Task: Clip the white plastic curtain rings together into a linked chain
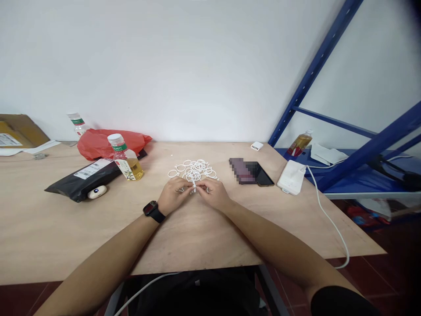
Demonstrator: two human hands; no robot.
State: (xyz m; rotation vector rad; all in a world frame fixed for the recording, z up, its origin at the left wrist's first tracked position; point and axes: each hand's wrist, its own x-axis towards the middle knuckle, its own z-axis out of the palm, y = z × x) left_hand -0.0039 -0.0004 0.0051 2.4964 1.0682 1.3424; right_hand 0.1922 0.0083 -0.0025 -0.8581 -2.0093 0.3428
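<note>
Head view: I see the left hand (173,195) and right hand (215,193), fingertips pinched tight on a white piece (194,187), white rings (198,167) piled at twelve o'clock.

Two hands (173,193) (214,193), three bottles (126,163) (78,123) (300,142), one watch (153,211); rings (198,167) overlap, uncountable.

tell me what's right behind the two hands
A pile of white loops lies just beyond the left hand and right hand. The hands cover part of its near edge, so whatever is there cannot be seen.
</note>
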